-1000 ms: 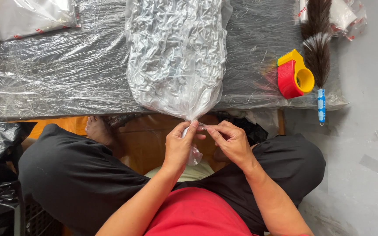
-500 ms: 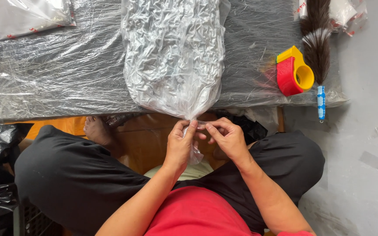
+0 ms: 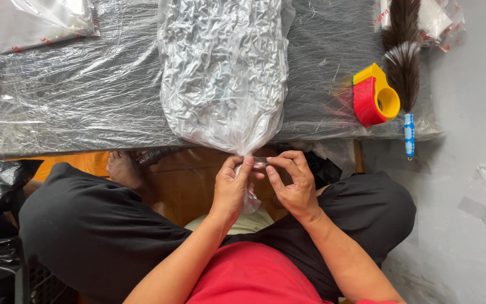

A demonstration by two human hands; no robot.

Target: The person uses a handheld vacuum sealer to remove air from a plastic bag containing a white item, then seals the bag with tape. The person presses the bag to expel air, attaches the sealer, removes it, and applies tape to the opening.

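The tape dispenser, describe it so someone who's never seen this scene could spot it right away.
Start at the low table wrapped in clear plastic film, and go to its right end, past the big crinkled plastic bag. There the tape dispenser lies beside a dark feather duster. It is the only bright thing there: a red body with a yellow ring.

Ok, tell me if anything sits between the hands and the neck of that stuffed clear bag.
Nothing visible does. The left hand is closed around the gathered neck of the clear bag, and the right hand pinches a strip of clear tape against it. The tape dispenser lies off to the right.
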